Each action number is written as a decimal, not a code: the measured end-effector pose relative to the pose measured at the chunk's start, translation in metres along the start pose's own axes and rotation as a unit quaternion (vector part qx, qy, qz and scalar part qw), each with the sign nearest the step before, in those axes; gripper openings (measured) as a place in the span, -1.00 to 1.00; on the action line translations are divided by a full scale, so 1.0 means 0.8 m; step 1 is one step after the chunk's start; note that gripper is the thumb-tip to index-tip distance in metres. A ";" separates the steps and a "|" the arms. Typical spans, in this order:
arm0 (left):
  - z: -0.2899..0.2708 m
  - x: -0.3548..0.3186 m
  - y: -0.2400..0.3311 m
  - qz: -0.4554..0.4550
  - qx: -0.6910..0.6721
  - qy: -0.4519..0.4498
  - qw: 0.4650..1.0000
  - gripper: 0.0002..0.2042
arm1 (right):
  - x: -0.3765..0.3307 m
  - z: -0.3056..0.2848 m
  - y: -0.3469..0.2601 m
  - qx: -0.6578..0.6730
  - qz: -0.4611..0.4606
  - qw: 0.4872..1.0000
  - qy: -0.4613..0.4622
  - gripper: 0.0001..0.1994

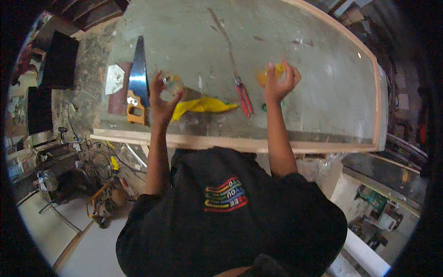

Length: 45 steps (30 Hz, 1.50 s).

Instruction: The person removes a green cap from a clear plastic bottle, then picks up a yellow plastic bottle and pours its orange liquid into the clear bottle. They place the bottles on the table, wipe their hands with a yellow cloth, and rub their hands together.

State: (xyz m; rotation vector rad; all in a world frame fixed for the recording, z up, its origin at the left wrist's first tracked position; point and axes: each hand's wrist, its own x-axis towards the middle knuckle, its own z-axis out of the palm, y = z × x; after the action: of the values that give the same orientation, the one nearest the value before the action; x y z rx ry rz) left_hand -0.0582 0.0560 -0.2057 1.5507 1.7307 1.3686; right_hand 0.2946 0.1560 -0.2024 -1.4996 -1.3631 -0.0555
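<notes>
My left hand (pixel 161 104) curls its thumb and fingers around a round, see-through, pale yellowish thing (pixel 174 87), perhaps a small jar or a tape roll; its kind is unclear. To the right, my raised right hand (pixel 282 85) holds a blurred orange-yellow thing (pixel 262 78) between thumb and fingers. A crumpled yellow cloth or plastic sheet (pixel 203 106) lies on the table just right of my left hand. Between my hands rests a pair of red-handled pliers or cutters (pixel 243 98). Something green and ring-like (pixel 264 107) shows beside my right wrist.
A handsaw with an orange-brown handle (pixel 136 108) lies left of my left hand, beside a reddish-brown board (pixel 117 99) and a white piece (pixel 114 79). Wooden edging (pixel 207 142) borders the grey-green tabletop (pixel 184 37). Machinery and cables (pixel 108 201) stand at lower left.
</notes>
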 end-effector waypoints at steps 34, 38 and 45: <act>0.006 -0.063 0.008 0.190 0.163 0.219 0.943 0.06 | 0.013 -0.037 -0.062 0.346 0.061 0.934 -0.064 0.10; 0.015 -0.068 0.085 0.287 0.052 0.116 0.950 0.14 | 0.010 -0.067 -0.137 0.450 0.083 0.882 -0.113 0.16; 0.071 -0.029 0.180 -0.025 -0.314 -0.118 0.942 0.10 | -0.023 -0.067 -0.220 0.555 0.129 0.806 -0.160 0.19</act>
State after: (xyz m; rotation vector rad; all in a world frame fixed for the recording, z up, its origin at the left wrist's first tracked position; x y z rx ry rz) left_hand 0.0650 0.0381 -0.1104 1.2283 1.0342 1.4491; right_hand 0.1886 0.0689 -0.0787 -0.6483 -1.0675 1.0461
